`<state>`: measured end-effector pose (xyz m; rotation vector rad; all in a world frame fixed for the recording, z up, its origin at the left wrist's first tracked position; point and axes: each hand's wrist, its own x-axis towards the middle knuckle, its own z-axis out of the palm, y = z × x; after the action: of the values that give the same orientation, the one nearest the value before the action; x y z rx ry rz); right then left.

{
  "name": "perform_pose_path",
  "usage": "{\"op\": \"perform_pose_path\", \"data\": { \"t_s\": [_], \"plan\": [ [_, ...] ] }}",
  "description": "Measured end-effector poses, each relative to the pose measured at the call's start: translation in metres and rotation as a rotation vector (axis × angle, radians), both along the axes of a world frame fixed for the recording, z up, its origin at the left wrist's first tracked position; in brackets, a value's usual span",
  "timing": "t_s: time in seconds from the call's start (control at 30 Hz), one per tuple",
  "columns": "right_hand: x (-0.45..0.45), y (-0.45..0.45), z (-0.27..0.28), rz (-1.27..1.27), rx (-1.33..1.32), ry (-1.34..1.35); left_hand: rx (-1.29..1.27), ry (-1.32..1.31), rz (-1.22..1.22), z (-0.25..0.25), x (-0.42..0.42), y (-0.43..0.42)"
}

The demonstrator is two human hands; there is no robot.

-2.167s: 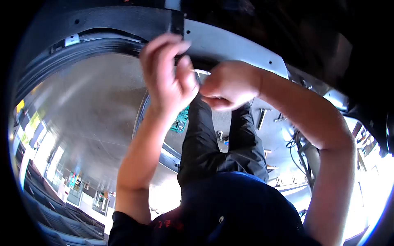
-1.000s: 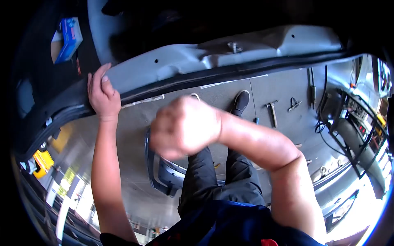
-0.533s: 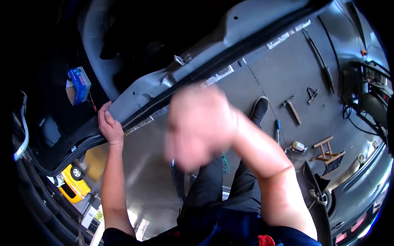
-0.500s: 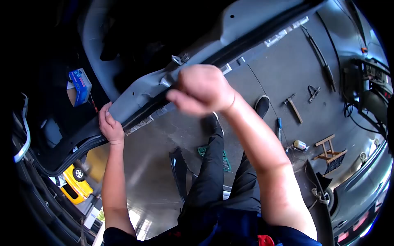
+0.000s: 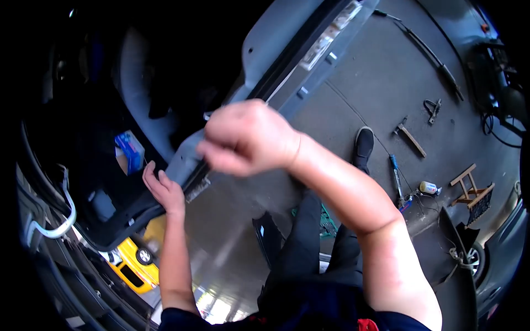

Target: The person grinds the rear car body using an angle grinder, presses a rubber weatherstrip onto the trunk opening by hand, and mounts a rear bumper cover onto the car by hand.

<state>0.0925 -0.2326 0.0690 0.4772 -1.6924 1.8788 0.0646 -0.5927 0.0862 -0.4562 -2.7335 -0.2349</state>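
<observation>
My right hand [image 5: 248, 138] is a closed fist, somewhat blurred, over the grey trunk sill trim [image 5: 270, 36]. No object shows in it, and it hides part of the trim; whether it touches the trim I cannot tell. My left hand [image 5: 165, 190] is open, its fingers stretched out at the lower left end of the trim. A black rubber seal [image 5: 292, 49] runs along the trim's outer edge. Below that edge sits a clear lamp strip [image 5: 331, 36].
A blue box [image 5: 131, 151] lies inside the trunk. On the floor are a hammer [image 5: 411, 139], a long rod [image 5: 433, 55], a spray can [image 5: 429, 188], a wooden folding stool [image 5: 472, 193] and a green tool case [image 5: 327, 223]. A yellow vehicle [image 5: 135, 265] stands lower left.
The view has shifted, and the trim sits further left and lower. My right fist has moved left along the trim. My left hand's fingers are more spread and straighter.
</observation>
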Motion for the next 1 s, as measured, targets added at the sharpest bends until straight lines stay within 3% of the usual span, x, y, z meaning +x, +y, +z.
{"op": "perform_pose_path", "data": {
  "t_s": [0.1, 0.17, 0.2, 0.27, 0.33, 0.47, 0.5, 0.53, 0.6, 0.67, 0.73, 0.77, 0.87, 0.93, 1.0],
  "plan": [
    [-0.001, 0.026, 0.039, -0.069, -0.041, 0.217, 0.156, -0.211, -0.332, 0.021, -0.006, 0.150],
    [-0.024, 0.051, -0.012, -0.100, 0.049, 0.242, 0.316, -0.362, -0.441, -0.006, -0.022, 0.198],
    [-0.038, 0.059, -0.049, -0.143, 0.144, 0.229, 0.288, -0.447, -0.229, -0.026, -0.028, 0.220],
    [-0.034, 0.054, -0.036, -0.139, 0.176, 0.137, -0.025, -0.283, -0.277, -0.033, -0.026, 0.227],
    [-0.025, 0.059, -0.024, -0.078, 0.099, 0.043, 0.025, -0.224, -0.274, -0.032, -0.018, 0.229],
    [-0.019, 0.108, 0.034, -0.185, -0.112, 0.252, 0.018, -0.194, -0.235, -0.038, -0.032, 0.243],
    [-0.030, 0.127, 0.024, -0.295, -0.128, 0.401, 0.004, -0.205, -0.207, -0.036, -0.028, 0.239],
    [-0.041, 0.133, -0.011, -0.112, -0.143, 0.087, -0.011, -0.218, -0.180, -0.034, -0.022, 0.235],
    [-0.053, 0.146, -0.031, -0.157, -0.015, 0.035, -0.026, -0.314, -0.125, -0.026, -0.018, 0.238],
    [-0.056, 0.136, -0.029, -0.258, 0.041, -0.012, -0.071, -0.313, -0.112, -0.025, -0.017, 0.236],
    [-0.044, 0.144, 0.002, -0.269, -0.095, 0.057, -0.025, -0.276, -0.102, -0.031, -0.018, 0.229],
    [-0.053, 0.147, -0.006, -0.274, -0.102, 0.055, -0.078, -0.258, -0.208, -0.035, -0.026, 0.218],
    [-0.081, 0.155, -0.035, -0.211, -0.297, 0.177, -0.026, -0.360, -0.121, -0.024, -0.022, 0.232],
    [-0.079, 0.155, -0.033, -0.192, 0.099, -0.045, -0.047, -0.409, -0.085, -0.023, -0.026, 0.227],
    [-0.061, 0.163, -0.014, -0.290, -0.113, -0.012, -0.041, -0.411, -0.101, -0.028, -0.028, 0.218]
  ]
}}
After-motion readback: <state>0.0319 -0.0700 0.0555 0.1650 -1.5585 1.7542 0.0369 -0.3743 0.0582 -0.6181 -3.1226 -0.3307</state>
